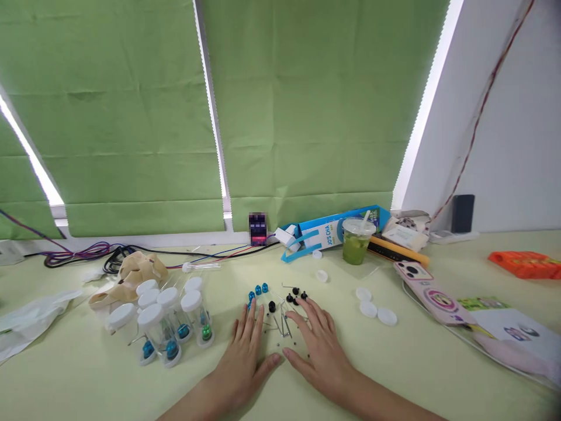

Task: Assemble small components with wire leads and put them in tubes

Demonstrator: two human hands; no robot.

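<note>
My left hand (245, 356) rests palm down on the table, its fingers stretched toward several blue metal parts (258, 289). Opposite it, my right hand (322, 351) lies with fingers spread beside several small black parts (289, 298). Between the hands are thin L-shaped hex keys (283, 325), a larger black piece (272, 306) and tiny dark bits like screws. Neither hand holds anything that I can see. Left of my left hand stand several clear tubes with white caps (152, 316); some contain blue parts, and one contains a green part (206, 332).
White round lids (368, 309) lie to the right. Farther back are a cup of green drink (356, 242), a blue bag (333, 231) and a small screen (258, 229). A pink phone (433, 292) and an orange object (523, 265) are at right; cables (83, 252) run along the back.
</note>
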